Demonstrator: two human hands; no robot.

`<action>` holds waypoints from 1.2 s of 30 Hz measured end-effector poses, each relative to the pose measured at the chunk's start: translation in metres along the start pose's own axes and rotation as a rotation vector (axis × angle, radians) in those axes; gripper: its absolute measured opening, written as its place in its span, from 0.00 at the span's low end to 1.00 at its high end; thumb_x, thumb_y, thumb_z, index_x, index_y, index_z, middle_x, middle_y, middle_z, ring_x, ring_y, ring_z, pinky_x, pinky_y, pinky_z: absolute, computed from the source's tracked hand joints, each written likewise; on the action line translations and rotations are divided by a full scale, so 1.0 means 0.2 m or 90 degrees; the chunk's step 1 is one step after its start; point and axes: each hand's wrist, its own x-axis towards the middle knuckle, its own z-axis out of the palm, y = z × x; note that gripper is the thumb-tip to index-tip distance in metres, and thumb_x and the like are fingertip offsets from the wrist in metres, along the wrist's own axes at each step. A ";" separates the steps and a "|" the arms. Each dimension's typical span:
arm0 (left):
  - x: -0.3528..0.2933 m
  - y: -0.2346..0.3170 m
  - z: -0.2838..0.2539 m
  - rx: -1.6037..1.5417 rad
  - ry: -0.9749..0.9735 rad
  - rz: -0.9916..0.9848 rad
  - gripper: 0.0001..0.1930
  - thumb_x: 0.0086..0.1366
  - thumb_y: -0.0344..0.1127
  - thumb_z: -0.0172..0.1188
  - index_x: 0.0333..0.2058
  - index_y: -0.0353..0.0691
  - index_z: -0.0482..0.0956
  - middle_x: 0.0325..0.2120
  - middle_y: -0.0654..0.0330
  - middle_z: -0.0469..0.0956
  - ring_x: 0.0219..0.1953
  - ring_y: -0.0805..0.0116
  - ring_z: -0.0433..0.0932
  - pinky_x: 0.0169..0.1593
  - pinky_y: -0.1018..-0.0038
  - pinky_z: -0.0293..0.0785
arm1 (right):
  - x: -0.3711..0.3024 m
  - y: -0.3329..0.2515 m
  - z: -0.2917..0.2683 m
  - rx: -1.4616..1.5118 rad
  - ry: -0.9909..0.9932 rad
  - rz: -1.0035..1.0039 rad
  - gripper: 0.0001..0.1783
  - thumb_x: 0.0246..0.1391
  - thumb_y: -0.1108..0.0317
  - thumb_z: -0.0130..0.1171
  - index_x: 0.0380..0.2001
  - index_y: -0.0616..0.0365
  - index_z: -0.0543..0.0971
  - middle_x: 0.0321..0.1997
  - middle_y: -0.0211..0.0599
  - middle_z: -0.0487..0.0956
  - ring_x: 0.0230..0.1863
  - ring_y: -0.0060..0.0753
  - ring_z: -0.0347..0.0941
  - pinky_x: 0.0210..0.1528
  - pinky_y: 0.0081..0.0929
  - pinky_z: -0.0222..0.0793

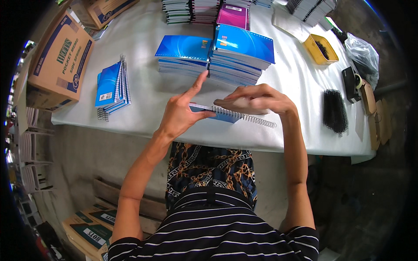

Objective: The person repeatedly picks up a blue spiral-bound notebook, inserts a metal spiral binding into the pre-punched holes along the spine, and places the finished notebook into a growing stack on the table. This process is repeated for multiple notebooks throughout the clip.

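Note:
Just above the near edge of the table, my left hand [178, 113] grips a blue-covered notebook [227, 118], thumb along its edge and index finger pointing away from me. A dark wire spiral [260, 121] runs through the notebook's holes, and its loose end sticks out to the right. My right hand [261, 99] lies palm down over the spiral, fingers stretched to the left and partly blurred. Beyond my hands stand a left stack [185, 48] and a right stack [244, 42] of blue notebooks with punched edges.
Several spiral-bound blue notebooks [112, 87] lie at the left, near a cardboard box [61, 61]. To the right are a yellow tub [321, 49], a bundle of black spirals [334, 112], a tape roll [358, 81] and a plastic bag [362, 54]. More notebooks [234, 16] are stacked at the back.

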 end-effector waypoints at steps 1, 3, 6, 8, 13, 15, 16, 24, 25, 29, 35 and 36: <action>-0.01 -0.03 0.01 -0.018 0.030 0.023 0.54 0.42 0.41 0.77 0.68 0.56 0.56 0.58 0.55 0.73 0.46 0.63 0.80 0.45 0.70 0.78 | 0.00 0.01 0.01 0.100 -0.004 -0.025 0.35 0.49 0.37 0.59 0.47 0.58 0.83 0.44 0.50 0.82 0.47 0.46 0.78 0.48 0.39 0.73; -0.02 -0.07 0.03 -0.096 0.055 0.014 0.55 0.42 0.42 0.76 0.69 0.53 0.55 0.57 0.53 0.74 0.41 0.68 0.82 0.43 0.72 0.77 | 0.05 0.01 0.03 -0.094 -0.016 0.108 0.36 0.48 0.37 0.60 0.47 0.59 0.83 0.44 0.51 0.82 0.48 0.48 0.78 0.50 0.38 0.72; -0.04 -0.10 0.06 -0.220 0.056 -0.047 0.54 0.44 0.42 0.75 0.69 0.49 0.54 0.54 0.49 0.76 0.46 0.71 0.80 0.45 0.72 0.76 | 0.07 -0.03 0.04 -0.076 0.007 0.144 0.37 0.46 0.37 0.60 0.47 0.60 0.83 0.45 0.50 0.82 0.48 0.51 0.77 0.54 0.39 0.70; -0.05 -0.13 0.09 -0.225 0.082 -0.043 0.53 0.45 0.42 0.74 0.69 0.49 0.55 0.53 0.49 0.77 0.50 0.73 0.78 0.46 0.73 0.75 | 0.06 -0.03 0.02 -0.007 -0.004 0.060 0.37 0.47 0.36 0.57 0.46 0.59 0.83 0.45 0.50 0.82 0.48 0.50 0.77 0.55 0.39 0.69; -0.05 -0.17 0.11 -0.300 0.067 -0.020 0.47 0.48 0.41 0.71 0.67 0.50 0.59 0.53 0.51 0.78 0.47 0.77 0.77 0.47 0.75 0.73 | 0.07 -0.02 -0.03 -0.061 0.026 0.078 0.38 0.51 0.35 0.53 0.47 0.60 0.82 0.44 0.51 0.82 0.48 0.51 0.77 0.56 0.39 0.69; -0.05 -0.16 0.11 -0.301 0.045 -0.038 0.44 0.51 0.38 0.70 0.67 0.49 0.60 0.54 0.52 0.77 0.50 0.74 0.75 0.50 0.74 0.72 | 0.08 -0.05 0.03 -0.116 0.006 0.112 0.39 0.50 0.34 0.53 0.48 0.61 0.82 0.44 0.50 0.82 0.48 0.50 0.77 0.55 0.39 0.69; -0.06 -0.14 0.10 -0.277 0.030 -0.046 0.43 0.52 0.36 0.69 0.67 0.48 0.60 0.55 0.53 0.76 0.54 0.71 0.74 0.52 0.73 0.71 | 0.08 -0.06 0.06 -0.142 -0.004 0.128 0.40 0.50 0.34 0.53 0.48 0.61 0.82 0.44 0.50 0.82 0.48 0.50 0.77 0.55 0.39 0.69; -0.07 -0.14 0.08 -0.268 0.021 -0.025 0.44 0.50 0.33 0.71 0.66 0.55 0.62 0.54 0.55 0.77 0.44 0.79 0.76 0.45 0.74 0.74 | 0.12 -0.06 0.07 -0.155 -0.032 0.205 0.39 0.52 0.35 0.54 0.49 0.63 0.81 0.45 0.47 0.82 0.48 0.44 0.76 0.54 0.37 0.68; -0.07 -0.16 0.08 -0.283 0.026 -0.024 0.44 0.50 0.32 0.71 0.66 0.55 0.62 0.54 0.55 0.77 0.44 0.79 0.75 0.45 0.74 0.74 | 0.12 -0.07 0.05 -0.142 -0.032 0.178 0.38 0.52 0.37 0.54 0.49 0.63 0.81 0.45 0.46 0.82 0.48 0.43 0.76 0.55 0.35 0.67; -0.07 -0.17 0.08 -0.265 0.018 -0.045 0.45 0.50 0.29 0.71 0.67 0.55 0.61 0.54 0.56 0.77 0.46 0.78 0.76 0.45 0.74 0.74 | 0.10 -0.07 0.06 -0.058 -0.037 0.044 0.35 0.53 0.41 0.54 0.48 0.63 0.81 0.45 0.46 0.82 0.46 0.42 0.77 0.52 0.37 0.69; -0.07 -0.14 0.06 -0.309 -0.023 -0.141 0.51 0.51 0.26 0.70 0.70 0.53 0.50 0.58 0.52 0.73 0.56 0.70 0.74 0.45 0.75 0.76 | 0.16 -0.07 0.08 -0.097 -0.021 0.093 0.33 0.56 0.42 0.54 0.48 0.64 0.81 0.42 0.47 0.82 0.41 0.40 0.78 0.48 0.35 0.71; -0.06 -0.14 0.06 -0.308 -0.008 -0.120 0.51 0.51 0.22 0.69 0.70 0.52 0.50 0.60 0.51 0.69 0.58 0.67 0.73 0.46 0.76 0.78 | 0.18 -0.10 0.09 -0.169 -0.028 0.145 0.33 0.56 0.42 0.54 0.48 0.63 0.81 0.41 0.47 0.82 0.40 0.40 0.78 0.48 0.35 0.71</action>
